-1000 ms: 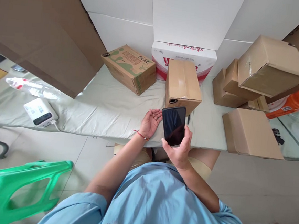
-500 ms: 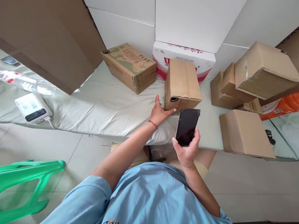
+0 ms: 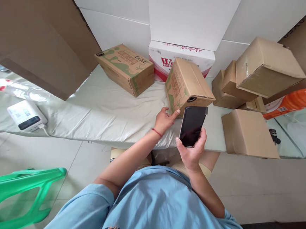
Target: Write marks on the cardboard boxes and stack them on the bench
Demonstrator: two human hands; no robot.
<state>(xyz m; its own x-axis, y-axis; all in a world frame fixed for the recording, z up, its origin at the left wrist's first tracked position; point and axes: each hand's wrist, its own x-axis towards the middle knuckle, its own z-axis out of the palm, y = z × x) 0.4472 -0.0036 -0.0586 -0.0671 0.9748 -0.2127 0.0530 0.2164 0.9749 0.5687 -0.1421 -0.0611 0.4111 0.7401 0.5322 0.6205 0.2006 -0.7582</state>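
My right hand [image 3: 192,149] holds a smartphone [image 3: 193,126] upright, its dark screen facing me. Fingers apart, my left hand [image 3: 166,121] is at the near left corner of a cardboard box [image 3: 195,77], with the thumb seeming to touch it. This box stands turned at an angle, so its green-printed left side shows; the phone covers part of its near end. To its left lies a second cardboard box [image 3: 127,68] with green print and handwritten marks on top. Behind stands a white and red carton [image 3: 157,55].
Several plain cardboard boxes [image 3: 268,67] are stacked at the right, with another box [image 3: 249,132] near the table's front edge. A white power bank [image 3: 27,115] with a cable and a clear plastic bottle [image 3: 19,89] lie at the left. A green stool [image 3: 55,172] stands on the floor.
The box by my left hand has turned, its near end swinging to the right and its green-printed side coming into view. My left fingers have curled in slightly. The phone stays in my right hand.
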